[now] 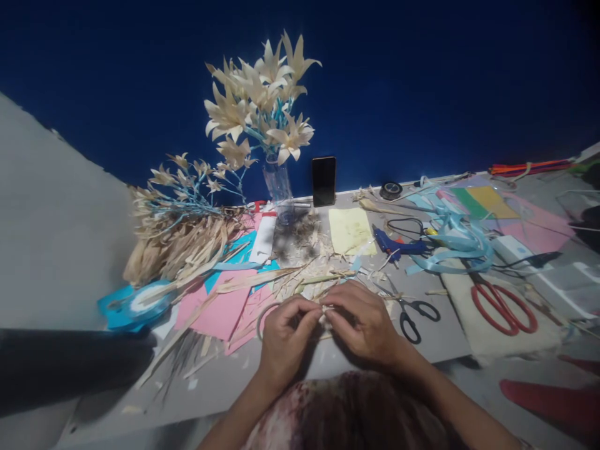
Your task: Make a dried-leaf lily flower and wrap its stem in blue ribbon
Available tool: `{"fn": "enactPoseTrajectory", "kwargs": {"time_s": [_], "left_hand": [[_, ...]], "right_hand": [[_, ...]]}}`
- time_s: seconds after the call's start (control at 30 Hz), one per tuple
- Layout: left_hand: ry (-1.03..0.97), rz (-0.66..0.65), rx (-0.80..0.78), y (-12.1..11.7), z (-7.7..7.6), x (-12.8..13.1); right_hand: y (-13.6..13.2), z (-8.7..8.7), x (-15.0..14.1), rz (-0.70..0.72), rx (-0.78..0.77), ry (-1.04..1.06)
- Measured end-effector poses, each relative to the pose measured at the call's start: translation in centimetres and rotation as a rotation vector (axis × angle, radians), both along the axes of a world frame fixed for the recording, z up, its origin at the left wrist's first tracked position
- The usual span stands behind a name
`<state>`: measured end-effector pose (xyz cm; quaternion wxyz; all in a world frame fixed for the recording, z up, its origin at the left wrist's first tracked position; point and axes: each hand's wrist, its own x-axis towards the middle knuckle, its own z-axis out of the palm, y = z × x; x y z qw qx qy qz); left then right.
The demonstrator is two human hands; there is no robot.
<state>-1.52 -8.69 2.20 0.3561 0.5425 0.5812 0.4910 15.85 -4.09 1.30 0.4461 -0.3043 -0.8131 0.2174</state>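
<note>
My left hand (289,331) and my right hand (360,320) meet over the front of the table, thumbs and fingertips pinched together. Between the fingertips shows a tiny pale bit, too small to name. Black-handled scissors (412,315) lie just right of my right hand. Beyond my fingers spread dry husk strips and scraps (300,281). Left of my left hand are pink paper sheets (220,309), and the ring of a scissor-like handle (265,320) peeks out beside that hand.
A glass vase (279,187) of pale husk flowers (262,94) stands by the blue wall, near an upright phone (324,181). To the right lie a blue glue gun (398,245), light blue ribbon (464,244) and red-handled scissors (504,307). Husk bundles (182,244) and a ribbon roll (150,299) sit left.
</note>
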Motion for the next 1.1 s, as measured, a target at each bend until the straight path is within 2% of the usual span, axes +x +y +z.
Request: {"fn": "enactPoseTrajectory", "kwargs": {"time_s": [0.2, 0.4, 0.6, 0.73, 0.8, 0.93, 1.0, 1.1], "left_hand": [[0.050, -0.038, 0.029, -0.1, 0.0, 0.1], [0.045, 0.016, 0.077, 0.3, -0.3, -0.1], [0.088, 0.042, 0.209, 0.6, -0.5, -0.3], [0.101, 0.024, 0.318, 0.6, -0.6, -0.1], [0.066, 0.015, 0.325, 0.6, -0.5, 0.1], [-0.132, -0.026, 0.157, 0.6, -0.5, 0.2], [-0.355, -0.067, 0.000, 0.6, -0.6, 0.3], [-0.796, -0.152, -0.267, 0.7, -1.1, 0.6]], "right_hand": [[0.0, -0.3, -0.5, -0.011, 0.011, 0.012], [0.4, 0.0, 0.0, 0.021, -0.095, 0.038], [0.9, 1.2, 1.0, -0.109, 0.050, 0.062], [0.8, 1.0, 0.9, -0.049, 0.082, -0.004], [0.6, 0.7, 0.6, -0.023, 0.074, -0.014], [0.3, 0.3, 0.1, -0.003, 0.004, 0.058], [0.1, 0.1, -0.2, 0.003, -0.065, 0.120], [-0.1, 0.0, -0.4, 0.010, -0.228, 0.206]]}}
